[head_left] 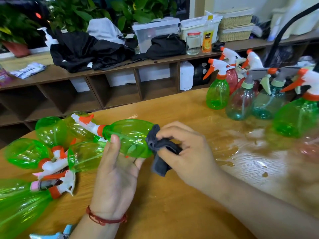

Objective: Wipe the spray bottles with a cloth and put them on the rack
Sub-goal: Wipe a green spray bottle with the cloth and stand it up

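**Mid-wipe, base end of green bottle**

Lower centre: left hand point(117, 171) palm-up, fingers wrapped under green spray bottle point(129, 135), thumb pressed on its side. Held sideways over wooden table point(172, 213), trigger head pointing to upper left.
Just right: right hand point(188, 152) clenched on dark grey cloth point(160, 152), bunched and pressed against the bottle's base.
Left of frame: heap of green spray bottles point(51, 152) lying on their sides, touching, trigger heads tangled.
Right of centre: water puddle point(226, 152) spread on the tabletop, near the right forearm.
Upper right: upright spray bottles point(217, 94) clustered together, green, red-tinted and teal.
Across the top: long wooden shelf unit point(103, 73) loaded with bags and boxes. Can't tell which item counts as the rack.

Risks, as judged:
- Wet plastic plus one-hand cradle: likely slip if the cloth pushes hard toward the trigger end.
- Dragging cloth or forearm through the puddle: re-wets the bottle, wipe wasted.
- Setting down near the heap: wiped mixed with unwiped, or a lying bottle nudged off the left edge.
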The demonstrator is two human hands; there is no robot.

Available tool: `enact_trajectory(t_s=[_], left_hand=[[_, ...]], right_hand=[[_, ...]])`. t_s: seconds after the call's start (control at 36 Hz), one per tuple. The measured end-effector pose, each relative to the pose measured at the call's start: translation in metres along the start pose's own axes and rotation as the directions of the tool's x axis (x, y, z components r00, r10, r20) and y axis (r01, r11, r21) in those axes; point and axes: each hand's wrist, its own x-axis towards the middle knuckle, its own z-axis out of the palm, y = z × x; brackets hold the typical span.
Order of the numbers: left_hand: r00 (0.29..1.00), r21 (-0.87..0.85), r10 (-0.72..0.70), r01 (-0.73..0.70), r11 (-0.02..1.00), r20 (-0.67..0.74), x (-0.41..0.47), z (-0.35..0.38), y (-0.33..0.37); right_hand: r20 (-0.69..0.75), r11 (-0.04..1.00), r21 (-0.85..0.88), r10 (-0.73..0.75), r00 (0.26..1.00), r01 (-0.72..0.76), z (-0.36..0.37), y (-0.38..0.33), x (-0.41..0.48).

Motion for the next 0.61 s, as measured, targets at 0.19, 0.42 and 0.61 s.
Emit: enact_trajectory(t_s=[0.19,0.42,0.61], left_hand=[[0.997,0.125,0.047,-0.040,0.991,-0.059,-0.008,0.014,0.000],[0.999,0.055,-0.002,0.000,0.998,0.045,-0.027,0.039,0.006],[0.989,0.219,0.060,-0.089,0.972,0.133,-0.067,0.069,0.016]], right_hand=[[0.008,0.936,0.051,0.349,0.937,-0.349,-0.013,-0.022,-0.009],[-0.064,0.879,0.225,0.444,0.894,-0.421,-0.035,-0.069,-0.032],[-0.073,0.776,0.384,0.566,0.821,-0.501,-0.064,-0.099,-0.055]])
